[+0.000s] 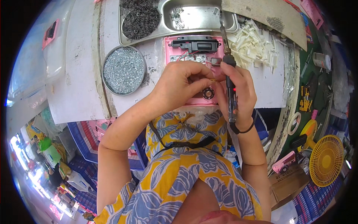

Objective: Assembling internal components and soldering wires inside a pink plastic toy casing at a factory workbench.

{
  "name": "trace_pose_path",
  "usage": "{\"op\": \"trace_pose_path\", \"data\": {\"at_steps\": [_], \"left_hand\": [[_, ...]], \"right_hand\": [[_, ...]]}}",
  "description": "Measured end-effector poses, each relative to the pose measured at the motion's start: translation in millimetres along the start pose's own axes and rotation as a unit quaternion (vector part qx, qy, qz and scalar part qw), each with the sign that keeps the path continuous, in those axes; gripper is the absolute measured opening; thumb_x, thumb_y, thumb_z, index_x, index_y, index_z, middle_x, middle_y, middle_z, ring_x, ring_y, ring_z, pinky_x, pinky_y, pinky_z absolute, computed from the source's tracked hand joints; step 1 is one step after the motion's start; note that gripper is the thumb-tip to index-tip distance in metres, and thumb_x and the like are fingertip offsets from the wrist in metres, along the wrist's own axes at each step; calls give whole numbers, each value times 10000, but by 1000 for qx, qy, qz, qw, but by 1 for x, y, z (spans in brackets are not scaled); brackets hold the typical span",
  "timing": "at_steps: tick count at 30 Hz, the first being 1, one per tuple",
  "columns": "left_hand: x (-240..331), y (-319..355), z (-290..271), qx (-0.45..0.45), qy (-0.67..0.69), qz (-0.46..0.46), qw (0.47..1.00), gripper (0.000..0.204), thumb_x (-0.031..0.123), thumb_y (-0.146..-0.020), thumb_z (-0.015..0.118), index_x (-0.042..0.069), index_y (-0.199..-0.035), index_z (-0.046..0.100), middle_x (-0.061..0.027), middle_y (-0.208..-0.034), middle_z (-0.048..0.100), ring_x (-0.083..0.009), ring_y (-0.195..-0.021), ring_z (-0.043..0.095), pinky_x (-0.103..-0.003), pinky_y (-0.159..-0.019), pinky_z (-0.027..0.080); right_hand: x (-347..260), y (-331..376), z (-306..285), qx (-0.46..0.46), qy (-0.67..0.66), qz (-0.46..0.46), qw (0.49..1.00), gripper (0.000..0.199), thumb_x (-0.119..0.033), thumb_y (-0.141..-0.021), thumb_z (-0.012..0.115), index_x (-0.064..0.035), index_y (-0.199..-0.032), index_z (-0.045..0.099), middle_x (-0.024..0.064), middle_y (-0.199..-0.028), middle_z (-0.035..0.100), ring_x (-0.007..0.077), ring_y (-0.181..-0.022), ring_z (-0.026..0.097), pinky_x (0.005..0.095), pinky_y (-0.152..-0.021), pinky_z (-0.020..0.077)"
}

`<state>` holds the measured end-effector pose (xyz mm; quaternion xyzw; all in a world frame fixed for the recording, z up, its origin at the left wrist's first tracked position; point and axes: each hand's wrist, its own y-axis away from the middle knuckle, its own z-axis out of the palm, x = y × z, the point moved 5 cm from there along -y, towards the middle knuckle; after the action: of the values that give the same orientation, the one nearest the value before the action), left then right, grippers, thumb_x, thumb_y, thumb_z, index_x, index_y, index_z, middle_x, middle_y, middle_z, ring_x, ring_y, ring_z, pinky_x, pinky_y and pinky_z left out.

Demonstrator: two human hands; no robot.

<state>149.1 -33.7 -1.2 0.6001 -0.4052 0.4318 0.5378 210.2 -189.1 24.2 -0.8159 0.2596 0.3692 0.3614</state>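
Observation:
My left hand [182, 84] is closed over a pink plastic housing [167, 50], its thumb and forefinger pinching a small thin yellowish piece [213, 79]. The fingertips of my right hand [240, 87] meet it there. A black soldering iron [230, 84] lies in the grip of my right hand, its metal tip pointing away from me and a red light glowing on the handle. Inside the housing sit a black plastic part [195, 45], thin red wires and a small round speaker [208, 93]. My hands hide the housing's middle.
A round tin of small silvery screws [123, 71] stands to the left. Behind the housing, a metal tray [179, 3] holds dark springs. White plastic pieces [253, 43] are heaped at the right. A yellow fan [326, 160] and a tape roll [294, 123] are farther right; a blue crate [84, 143] is lower left.

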Motion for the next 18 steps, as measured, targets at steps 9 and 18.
{"op": "trace_pose_path", "data": {"at_steps": [9, 18], "left_hand": [[17, 8, 12, 4, -307, 227, 924, 128, 6, -840, 711, 43, -958, 677, -93, -926, 607, -294, -782, 647, -358, -666, 529], [16, 6, 15, -12, -339, 211, 917, 142, 22, -818, 723, 51, -946, 671, -89, -935, 606, -306, -804, 647, -377, -685, 538]], "right_hand": [[-9, 30, -86, 62, -201, 160, 964, 243, -29, -772, 743, 21, -996, 663, 78, -746, 598, 175, -663, 509, 283, -662, 416], [3, 29, -64, -100, -114, 84, 985, 233, -86, -718, 731, -7, -932, 681, 22, -628, 543, 158, -569, 460, 294, -567, 380]]}}
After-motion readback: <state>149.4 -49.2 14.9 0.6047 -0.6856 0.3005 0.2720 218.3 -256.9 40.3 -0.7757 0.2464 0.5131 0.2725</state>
